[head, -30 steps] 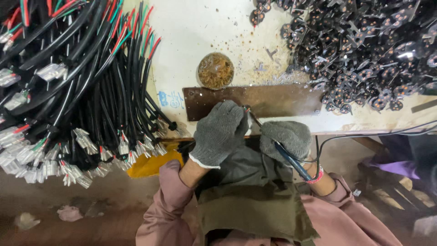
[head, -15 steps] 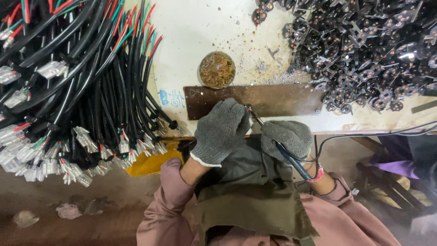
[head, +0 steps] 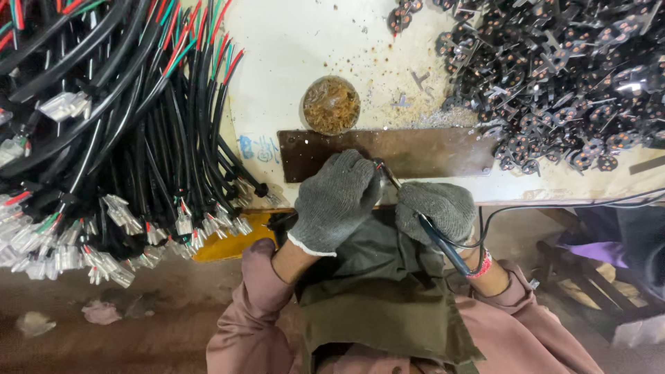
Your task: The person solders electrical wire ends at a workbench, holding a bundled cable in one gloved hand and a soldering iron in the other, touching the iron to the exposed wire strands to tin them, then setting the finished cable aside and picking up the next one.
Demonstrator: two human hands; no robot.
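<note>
Item 1: left hand, grey knit glove, at the near edge of the desk. Its grip is curled closed over a small workpiece I cannot make out; the fingers hide it.

Item 2: right hand, same glove, grip pressed around the blue-handled soldering iron. The iron's metal tip points up toward the left hand's fingertips, meeting over the brown rusty metal plate at the desk's near edge.

Item 3: round tin of brassy wire wool, just behind the plate.

Item 4: thick bundle of black cables with red and green cores and white plastic connectors, covering the desk's left side and hanging over its near edge.

Item 5: heap of small black round parts with metal tabs, far right corner.

Progress, by my reading: one joint is in hand now; both the cable bundle and the parts heap look large, so I judge much remains.
</note>
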